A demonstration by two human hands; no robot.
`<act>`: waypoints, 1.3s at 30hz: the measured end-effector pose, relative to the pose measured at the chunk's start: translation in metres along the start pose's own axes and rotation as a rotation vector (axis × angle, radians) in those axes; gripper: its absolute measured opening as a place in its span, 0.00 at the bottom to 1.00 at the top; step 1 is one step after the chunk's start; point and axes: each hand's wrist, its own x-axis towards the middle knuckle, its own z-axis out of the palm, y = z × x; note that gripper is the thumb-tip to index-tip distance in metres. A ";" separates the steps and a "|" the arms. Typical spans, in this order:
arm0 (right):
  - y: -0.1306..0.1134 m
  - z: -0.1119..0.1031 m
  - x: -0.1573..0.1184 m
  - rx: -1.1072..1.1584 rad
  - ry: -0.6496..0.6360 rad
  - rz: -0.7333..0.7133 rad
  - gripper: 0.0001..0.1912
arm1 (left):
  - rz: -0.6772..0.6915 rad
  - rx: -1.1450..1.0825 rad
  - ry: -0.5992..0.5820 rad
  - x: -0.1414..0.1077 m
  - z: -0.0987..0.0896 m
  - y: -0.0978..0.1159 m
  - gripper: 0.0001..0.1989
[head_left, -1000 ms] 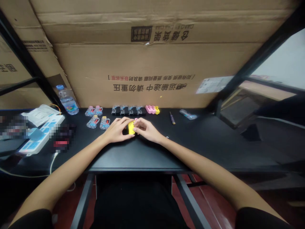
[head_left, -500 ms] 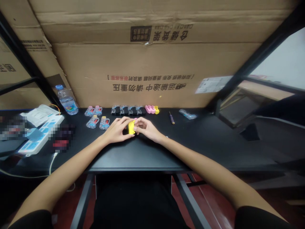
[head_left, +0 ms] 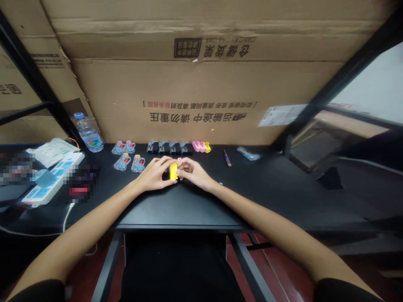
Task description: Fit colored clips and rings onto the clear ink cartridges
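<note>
- The left hand is curled almost shut and has hold of the yellow piece from the left.
- The right hand is bent in too, and its fingertips pinch the same piece from the right.
- The yellow piece stands up between the two hands, near the middle of the bench. You cannot tell if it touches the bench.
- A tiny pink bit shows at the top of the yellow piece, right by the right hand. It is too small to tell what it is.
- Just left of the left hand lie two clear cartridges with blue inside, and two more sit behind them, near the back edge of the bench.
- Four black cartridges stand in a row along the back edge, behind the hands.
- Next to them is a short row of pink clips with a yellow clip at the end.
- Further right lie a small screwdriver and a clear packet.
- At the left end of the bench are a water bottle, a white packet and a power strip. Beside the strip are some blurred things.
- A big cardboard box stands behind the back edge.
</note>
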 end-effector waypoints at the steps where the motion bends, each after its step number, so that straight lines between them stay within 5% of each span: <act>1: 0.000 0.000 0.000 -0.019 -0.004 -0.012 0.21 | -0.005 0.000 -0.005 0.000 0.000 0.000 0.36; 19: 0.002 -0.003 -0.003 -0.215 -0.007 -0.069 0.18 | -0.035 0.010 -0.048 0.000 0.000 -0.003 0.35; 39: 0.003 -0.001 0.003 0.005 0.024 0.033 0.22 | -0.050 -0.051 0.051 0.000 0.001 0.003 0.33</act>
